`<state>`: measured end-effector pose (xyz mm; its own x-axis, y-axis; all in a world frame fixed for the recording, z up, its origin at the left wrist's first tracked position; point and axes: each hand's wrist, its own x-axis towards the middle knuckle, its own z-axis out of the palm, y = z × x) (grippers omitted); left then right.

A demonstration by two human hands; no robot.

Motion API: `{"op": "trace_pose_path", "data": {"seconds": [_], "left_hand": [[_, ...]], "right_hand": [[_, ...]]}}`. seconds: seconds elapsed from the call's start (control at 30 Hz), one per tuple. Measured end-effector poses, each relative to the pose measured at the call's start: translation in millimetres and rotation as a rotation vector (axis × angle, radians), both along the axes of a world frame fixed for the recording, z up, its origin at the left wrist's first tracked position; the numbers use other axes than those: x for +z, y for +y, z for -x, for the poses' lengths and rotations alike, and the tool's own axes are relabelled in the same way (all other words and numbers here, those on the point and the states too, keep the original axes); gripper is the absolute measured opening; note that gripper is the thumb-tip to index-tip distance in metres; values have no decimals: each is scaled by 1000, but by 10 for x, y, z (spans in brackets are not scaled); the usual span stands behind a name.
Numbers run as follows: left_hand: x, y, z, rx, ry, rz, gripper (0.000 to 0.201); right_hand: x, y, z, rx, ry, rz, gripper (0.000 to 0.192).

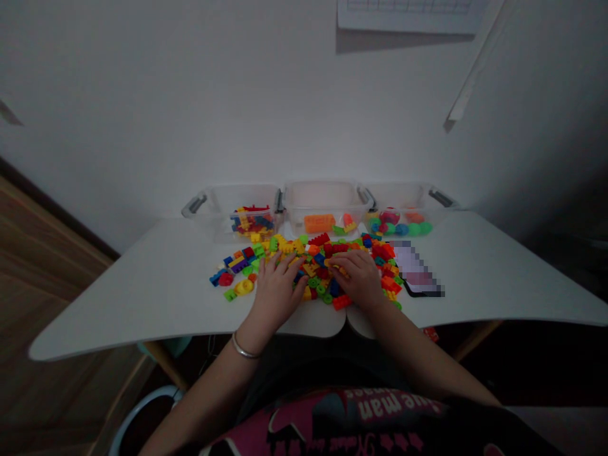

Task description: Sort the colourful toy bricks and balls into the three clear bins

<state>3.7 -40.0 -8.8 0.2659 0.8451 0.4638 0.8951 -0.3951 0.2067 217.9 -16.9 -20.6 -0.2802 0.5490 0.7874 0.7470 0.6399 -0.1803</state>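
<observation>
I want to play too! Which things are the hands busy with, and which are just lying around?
Busy with: pile of bricks under the left hand and right hand.

Lying around: three clear bins, partly filled; phone; bracelet on the left wrist.

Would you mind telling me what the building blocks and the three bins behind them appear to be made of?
Building blocks: likely moulded plastic, given their saturated colours and studded shapes. Bins: probably clear plastic, since contents show through the walls; grey handles.
</observation>
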Motion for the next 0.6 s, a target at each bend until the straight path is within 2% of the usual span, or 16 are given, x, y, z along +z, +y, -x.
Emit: {"op": "trace_pose_path", "data": {"seconds": [0.13,0.27,0.43,0.6], "left_hand": [[84,80,-94,-176,-166,79,37],[163,120,-185,-276,-261,154,29],[225,161,-276,-303,-358,215,23],[208,216,-391,-375,-652,371,19]], "right_hand": [[13,-6,-2,18,24,-16,12],[25,-8,-24,34,38,-87,10],[23,-10,-43,23,48,-94,9],[9,-11,-50,57,78,-78,10]]}}
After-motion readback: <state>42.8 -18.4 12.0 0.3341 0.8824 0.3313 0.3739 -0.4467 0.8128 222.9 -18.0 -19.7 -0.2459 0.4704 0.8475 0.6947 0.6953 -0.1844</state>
